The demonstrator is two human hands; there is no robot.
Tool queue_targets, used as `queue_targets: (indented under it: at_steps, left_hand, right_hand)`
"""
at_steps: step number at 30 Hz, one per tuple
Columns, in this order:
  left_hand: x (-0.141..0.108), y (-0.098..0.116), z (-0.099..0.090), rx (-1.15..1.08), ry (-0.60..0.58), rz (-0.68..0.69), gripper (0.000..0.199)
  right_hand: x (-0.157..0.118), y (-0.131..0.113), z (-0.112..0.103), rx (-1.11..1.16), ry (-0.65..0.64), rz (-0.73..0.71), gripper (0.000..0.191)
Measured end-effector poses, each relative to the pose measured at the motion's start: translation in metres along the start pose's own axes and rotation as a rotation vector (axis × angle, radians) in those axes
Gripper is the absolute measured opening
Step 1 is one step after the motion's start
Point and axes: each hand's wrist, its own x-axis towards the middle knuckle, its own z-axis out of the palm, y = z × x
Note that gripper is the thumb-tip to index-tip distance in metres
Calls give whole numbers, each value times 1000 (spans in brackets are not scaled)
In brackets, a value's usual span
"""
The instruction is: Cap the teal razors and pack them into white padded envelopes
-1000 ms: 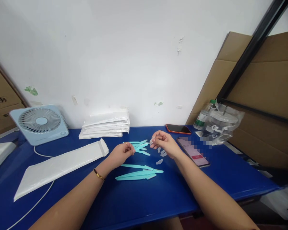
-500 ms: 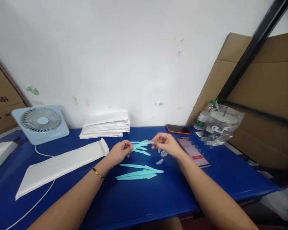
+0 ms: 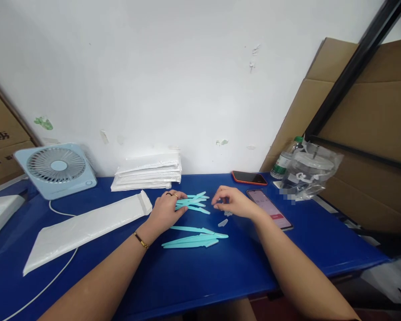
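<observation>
My left hand [image 3: 169,207] rests on a loose pile of teal eyebrow razors [image 3: 200,204], its thumb and fingers apart on either side of several handles. The razors cross one another, and my fingers hide their left ends. My right hand [image 3: 232,203] hovers just right of that pile, fingers curved, with a gap between thumb and forefinger and nothing visible in it. Beneath it lie small clear blade caps [image 3: 223,223], some partly hidden by the hand. Nearer the front edge, a second group of teal razors [image 3: 190,242] lies side by side.
A long white padded packet [image 3: 87,227] lies at left, with a stack of similar packets [image 3: 147,171] against the wall. A blue fan [image 3: 58,169] with a white cable stands far left. Two phones [image 3: 270,207], a bottle [image 3: 284,162] and a bagged cup [image 3: 309,171] are at right.
My left hand has lowered the razor it held onto the upper pile and loosened its fingers. The clear cap between my right fingertips no longer shows; that hand has drawn slightly away.
</observation>
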Motion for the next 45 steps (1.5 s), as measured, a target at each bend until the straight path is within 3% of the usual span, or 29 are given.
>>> queue_targets:
  at_steps: [3, 6, 12, 17, 31, 38, 40, 42, 44, 45]
  left_hand:
    - [-7, 8, -3, 40, -184, 148, 25]
    - [-12, 11, 1, 42, -288, 212, 15]
    - [-8, 6, 3, 9, -198, 45, 14]
    - [-6, 5, -2, -29, -152, 7, 14]
    - [-7, 6, -4, 23, -154, 47, 14]
    - [0, 7, 7, 128, -132, 114, 14]
    - [4, 2, 11, 186, -59, 119, 22]
    - [7, -5, 14, 243, 11, 114, 48]
    - [10, -12, 16, 268, -3, 99, 63]
    - [11, -15, 17, 266, -34, 90, 60]
  right_hand:
    - [-6, 5, -9, -138, -263, 17, 18]
    - [-7, 8, -6, -215, -356, 29, 14]
    - [-3, 10, -3, 110, -218, 206, 22]
    - [-3, 4, -4, 269, -190, 182, 26]
    - [-1, 0, 2, 175, -136, 140, 30]
    - [9, -2, 23, 131, -123, 71, 26]
    - [9, 1, 18, 37, -43, 66, 23]
    - [5, 7, 5, -90, 37, 53, 19]
    - [-1, 13, -11, -195, 2, 90, 12]
    - [-5, 17, -18, -229, -60, 144, 10]
